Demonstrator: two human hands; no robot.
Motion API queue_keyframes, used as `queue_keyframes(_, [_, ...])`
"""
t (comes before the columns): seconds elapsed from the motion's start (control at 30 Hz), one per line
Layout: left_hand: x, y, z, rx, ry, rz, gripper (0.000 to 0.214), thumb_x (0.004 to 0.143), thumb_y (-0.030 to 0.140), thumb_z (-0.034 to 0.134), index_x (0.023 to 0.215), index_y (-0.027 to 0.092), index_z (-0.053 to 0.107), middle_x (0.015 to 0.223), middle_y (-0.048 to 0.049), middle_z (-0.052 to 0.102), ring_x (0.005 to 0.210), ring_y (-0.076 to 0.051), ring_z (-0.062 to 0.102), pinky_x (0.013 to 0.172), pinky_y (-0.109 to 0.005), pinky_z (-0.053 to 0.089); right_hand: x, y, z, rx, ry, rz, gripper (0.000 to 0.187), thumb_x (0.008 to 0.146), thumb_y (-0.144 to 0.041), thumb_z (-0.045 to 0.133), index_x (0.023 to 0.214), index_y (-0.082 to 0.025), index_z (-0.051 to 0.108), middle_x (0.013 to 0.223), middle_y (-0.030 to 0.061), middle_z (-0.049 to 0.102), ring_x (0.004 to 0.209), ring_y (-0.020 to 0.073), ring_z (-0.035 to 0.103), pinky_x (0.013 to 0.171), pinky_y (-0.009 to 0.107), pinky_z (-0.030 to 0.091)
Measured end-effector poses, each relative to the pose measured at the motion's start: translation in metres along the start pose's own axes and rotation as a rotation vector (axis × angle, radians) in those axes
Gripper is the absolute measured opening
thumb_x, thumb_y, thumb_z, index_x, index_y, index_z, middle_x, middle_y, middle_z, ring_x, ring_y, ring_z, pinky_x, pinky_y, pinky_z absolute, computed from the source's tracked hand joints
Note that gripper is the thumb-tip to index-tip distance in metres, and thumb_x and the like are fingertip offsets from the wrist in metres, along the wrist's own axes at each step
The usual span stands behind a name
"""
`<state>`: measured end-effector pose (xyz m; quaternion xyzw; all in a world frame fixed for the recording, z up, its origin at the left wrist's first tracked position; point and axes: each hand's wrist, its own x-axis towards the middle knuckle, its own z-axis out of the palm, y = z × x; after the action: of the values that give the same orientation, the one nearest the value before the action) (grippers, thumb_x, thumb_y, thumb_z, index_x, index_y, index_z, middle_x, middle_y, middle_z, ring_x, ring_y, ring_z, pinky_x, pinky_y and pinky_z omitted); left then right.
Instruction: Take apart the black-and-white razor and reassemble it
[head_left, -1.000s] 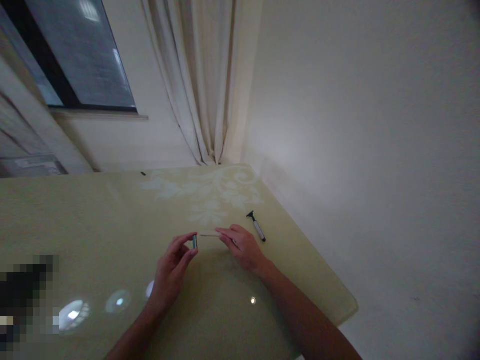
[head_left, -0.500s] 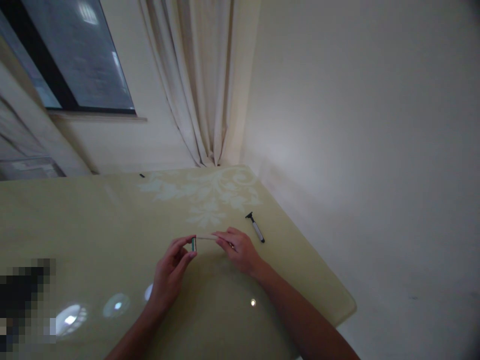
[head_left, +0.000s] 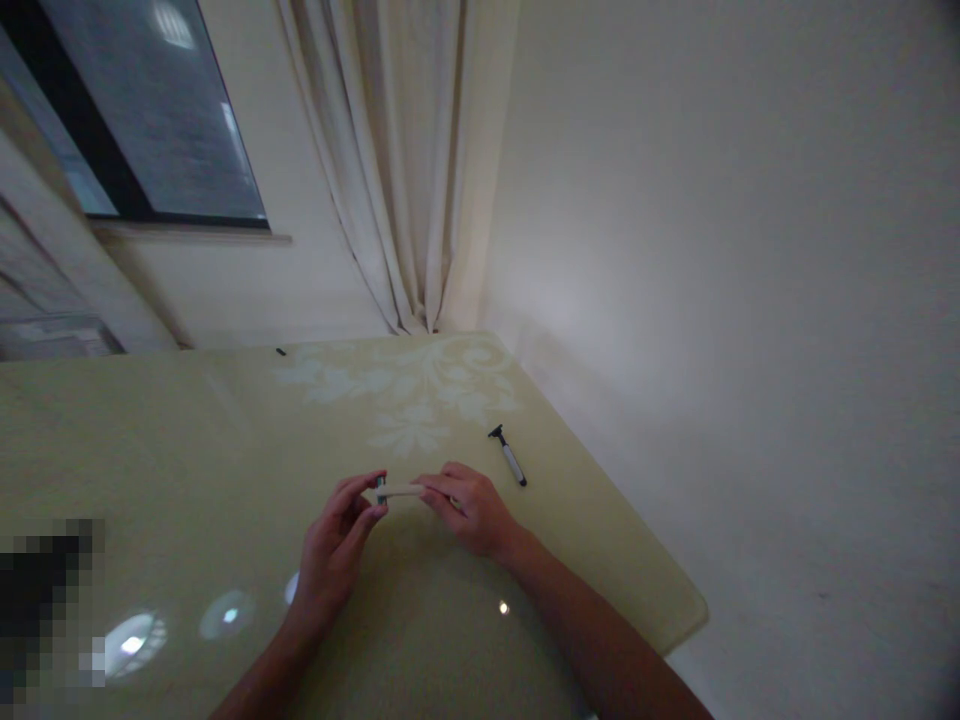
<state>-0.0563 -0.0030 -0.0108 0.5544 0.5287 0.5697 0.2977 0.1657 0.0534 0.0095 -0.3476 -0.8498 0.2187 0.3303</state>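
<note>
My left hand [head_left: 337,535] pinches a small razor cartridge [head_left: 381,482] between thumb and fingertips, its ends at top and bottom. My right hand [head_left: 469,508] is closed around a slim white stick [head_left: 403,490], which points left. The stick's far end meets or overlaps the middle of the cartridge; whether it is fixed there I cannot tell. The rest of the stick is hidden in my right fingers. Beyond my right hand lies a razor [head_left: 510,460] with a grey and black handle, its black head pointing away from me.
The glossy pale table [head_left: 240,430] has a white leaf pattern near its far corner. A tiny dark piece [head_left: 281,351] lies by the back edge. A wall [head_left: 712,300] runs along the right, with a curtain [head_left: 405,200] behind. A blurred dark shape [head_left: 45,590] is at lower left.
The white stick has moved down and left, from the cartridge's top end to its middle. My right hand has shifted slightly left with it. The left hand still holds the cartridge.
</note>
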Motion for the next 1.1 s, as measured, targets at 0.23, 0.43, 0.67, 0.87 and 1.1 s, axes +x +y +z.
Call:
queue_keyframes(0.23, [0.000, -0.002, 0.001, -0.032, -0.026, 0.003, 0.036, 0.087, 0.043, 0.070, 0.118, 0.025, 0.072, 0.095, -0.0014, 0.062, 0.071, -0.014, 0.056, 0.066, -0.026, 0.048, 0.000, -0.003, 0.001, 0.035, 0.011, -0.017, 0.041, 0.108, -0.046, 0.045, 0.124, -0.022, 0.075, 0.084, 0.0038, 0.062, 0.078, 0.0158, 0.059, 0.075, 0.026, 0.045])
queue_keyframes(0.43, [0.000, -0.005, 0.002, -0.031, -0.036, -0.006, 0.036, 0.087, 0.045, 0.071, 0.117, 0.025, 0.073, 0.093, -0.0010, 0.061, 0.070, -0.014, 0.055, 0.065, -0.026, 0.046, -0.001, -0.003, 0.000, -0.022, 0.028, 0.000, 0.040, 0.107, -0.046, 0.046, 0.123, -0.022, 0.075, 0.085, 0.0045, 0.063, 0.080, 0.0163, 0.059, 0.076, 0.026, 0.046])
queue_keyframes(0.67, [0.000, 0.002, 0.000, -0.020, -0.009, -0.030, 0.043, 0.086, 0.050, 0.070, 0.119, 0.022, 0.071, 0.080, 0.0009, 0.058, 0.066, -0.015, 0.053, 0.062, -0.026, 0.045, -0.001, -0.004, -0.001, -0.046, 0.047, 0.049, 0.040, 0.108, -0.046, 0.046, 0.123, -0.023, 0.076, 0.085, 0.0047, 0.064, 0.081, 0.0167, 0.060, 0.076, 0.027, 0.046])
queue_keyframes(0.87, [0.000, 0.006, 0.000, -0.042, 0.008, -0.047, 0.046, 0.084, 0.052, 0.072, 0.118, 0.022, 0.071, 0.086, -0.0009, 0.061, 0.067, -0.014, 0.052, 0.064, -0.026, 0.046, 0.000, -0.005, 0.000, 0.022, -0.010, 0.038, 0.040, 0.107, -0.046, 0.047, 0.124, -0.024, 0.075, 0.081, 0.0031, 0.062, 0.075, 0.0153, 0.058, 0.072, 0.025, 0.045])
queue_keyframes(1.1, [-0.001, 0.000, 0.000, -0.046, 0.004, -0.035, 0.041, 0.086, 0.047, 0.071, 0.120, 0.023, 0.071, 0.089, -0.0005, 0.060, 0.068, -0.014, 0.052, 0.064, -0.025, 0.045, 0.000, -0.006, 0.001, 0.127, -0.004, 0.000, 0.040, 0.106, -0.046, 0.049, 0.122, -0.022, 0.076, 0.082, 0.0030, 0.062, 0.074, 0.0147, 0.058, 0.071, 0.025, 0.044])
